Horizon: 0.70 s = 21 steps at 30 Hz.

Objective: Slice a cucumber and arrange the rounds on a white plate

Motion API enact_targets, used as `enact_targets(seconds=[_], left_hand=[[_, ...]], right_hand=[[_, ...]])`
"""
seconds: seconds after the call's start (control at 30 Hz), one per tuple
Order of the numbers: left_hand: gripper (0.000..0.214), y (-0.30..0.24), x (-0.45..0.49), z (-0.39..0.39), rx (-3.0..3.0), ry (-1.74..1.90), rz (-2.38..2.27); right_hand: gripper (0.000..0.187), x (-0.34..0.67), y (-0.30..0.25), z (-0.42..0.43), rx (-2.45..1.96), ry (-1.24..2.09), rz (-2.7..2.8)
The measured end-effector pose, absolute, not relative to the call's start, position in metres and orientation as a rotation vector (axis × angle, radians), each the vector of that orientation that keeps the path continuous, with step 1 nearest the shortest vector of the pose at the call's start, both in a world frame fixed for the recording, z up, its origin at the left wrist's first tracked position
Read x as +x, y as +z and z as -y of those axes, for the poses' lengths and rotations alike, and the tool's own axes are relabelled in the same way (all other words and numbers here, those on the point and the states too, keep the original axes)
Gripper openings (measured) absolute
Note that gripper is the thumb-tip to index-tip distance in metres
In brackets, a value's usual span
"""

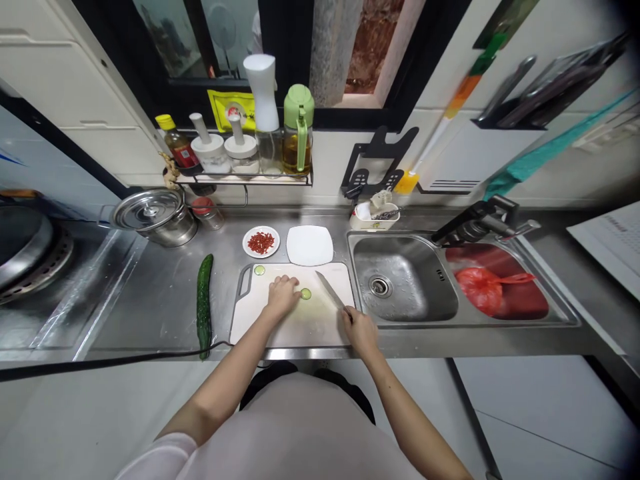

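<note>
Steel counter (150, 287) runs along the wall beneath a dark-framed window (287, 60), with a rack (240, 179) of bottles and jars on the far side, likely put up there to leave the working surface free. On the near edge, straight in front of me, lies a white cutting board (315, 333); centred on my body like this, it probably lets both forearms come in at an easy angle.

My right hand (361, 330) grips the handle of a knife (330, 293) at the board's right edge. I have the blade slanting far and to the left, its tip apart from my other fingers, which I judge keeps the edge off my skin. My left hand (284, 298) is palm down on the board with the fingers bent; whether it clasps something underneath I cannot tell, since its own back hides that. Just right of its fingertips shows a pale green round (305, 293), and a second green piece (259, 270) sits in the board's far left corner, perhaps to be out of the blade's way.

A whole cucumber (204, 303) lies left of the board, pointing near to far, within easy reach of my left arm. Beyond the board, a small dish (245, 243) of red bits stands beside a bare white plate (310, 245), both close enough to serve the board. To the right is the sink (400, 273).
</note>
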<state>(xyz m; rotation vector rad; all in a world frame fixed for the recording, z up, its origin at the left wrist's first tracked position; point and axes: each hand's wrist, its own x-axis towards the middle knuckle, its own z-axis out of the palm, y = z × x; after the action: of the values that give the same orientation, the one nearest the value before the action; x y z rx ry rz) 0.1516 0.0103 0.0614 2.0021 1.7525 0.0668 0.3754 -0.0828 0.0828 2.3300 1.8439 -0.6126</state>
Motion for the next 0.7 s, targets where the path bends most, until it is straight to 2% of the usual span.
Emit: enact_targets(seconds=[0.3,0.5,0.7], left_hand=[[0.024,0.051,0.186,-0.009,2.115,-0.104,-1.673],[0.025,0.054,0.188,-0.009,2.052,-0.024,-1.653],[0.014,0.057,0.178,-0.010,1.828,0.177,-1.683]], right_hand=[[0.040,0.372,0.073,0.094,2.379,-0.667,-1.858],[0.041,0.373,0.077,0.095,2.359,-0.699,-1.827],[0.042,0.371,0.078,0.092,2.353,-0.692,-1.809]])
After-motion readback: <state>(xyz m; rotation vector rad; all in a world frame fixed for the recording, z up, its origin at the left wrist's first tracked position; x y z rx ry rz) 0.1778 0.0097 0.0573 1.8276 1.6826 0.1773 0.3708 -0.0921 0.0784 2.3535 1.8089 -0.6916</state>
